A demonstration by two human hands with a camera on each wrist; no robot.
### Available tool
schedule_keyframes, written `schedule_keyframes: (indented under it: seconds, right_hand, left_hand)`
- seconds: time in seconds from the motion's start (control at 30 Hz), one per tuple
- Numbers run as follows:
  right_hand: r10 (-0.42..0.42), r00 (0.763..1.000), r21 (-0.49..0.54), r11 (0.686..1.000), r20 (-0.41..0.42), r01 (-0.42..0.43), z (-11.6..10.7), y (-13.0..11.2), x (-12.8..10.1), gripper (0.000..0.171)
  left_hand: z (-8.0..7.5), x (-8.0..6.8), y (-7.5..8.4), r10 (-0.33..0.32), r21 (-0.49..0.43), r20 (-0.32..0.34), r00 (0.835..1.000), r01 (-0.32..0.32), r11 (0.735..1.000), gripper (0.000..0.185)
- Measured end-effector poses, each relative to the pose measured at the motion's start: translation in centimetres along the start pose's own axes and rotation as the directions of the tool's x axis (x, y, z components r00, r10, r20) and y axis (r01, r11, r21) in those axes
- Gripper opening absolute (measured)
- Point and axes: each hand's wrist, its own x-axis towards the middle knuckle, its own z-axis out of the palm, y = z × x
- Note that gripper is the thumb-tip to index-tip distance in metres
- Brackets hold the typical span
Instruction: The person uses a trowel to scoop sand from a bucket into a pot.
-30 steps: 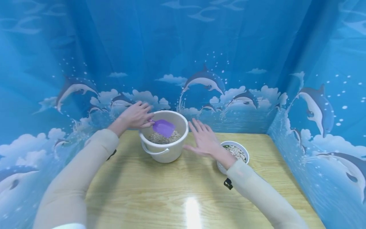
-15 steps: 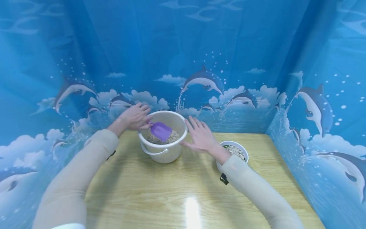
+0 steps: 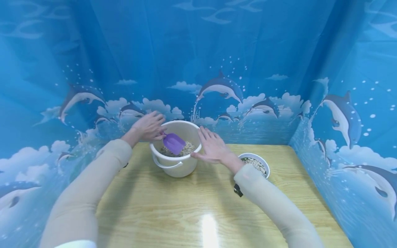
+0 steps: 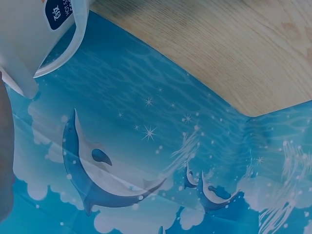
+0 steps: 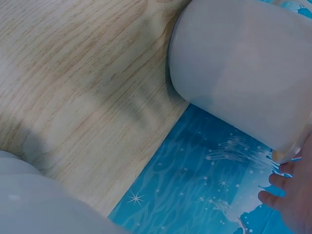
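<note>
Wooden table nearest, two beige sleeves reaching forward over it. Small white bowl of grain on the table at right, just behind the right forearm. Right hand flat, fingers straight and spread a little, palm against the right side of the bucket rim; right wrist view shows only fingertips beside the bucket wall. White bucket stands on the table towards the back, centre-left, handle hanging down at the front, grain in the bottom. Purple scoop inside the bucket, blade tilted down onto the grain. Left hand at the bucket's left rim, fingers curled round the scoop handle. Blue dolphin curtain behind and on both sides.
</note>
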Motion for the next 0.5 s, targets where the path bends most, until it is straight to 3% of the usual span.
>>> schedule_keyframes:
  seconds: [0.5]
  right_hand:
    - [0.044,0.999,0.004,0.999,0.012,-0.044,0.24,0.14,0.37,0.113]
  left_hand:
    - [-0.08,1.02,-0.05,0.007,0.140,0.027,1.000,-0.011,0.990,0.047]
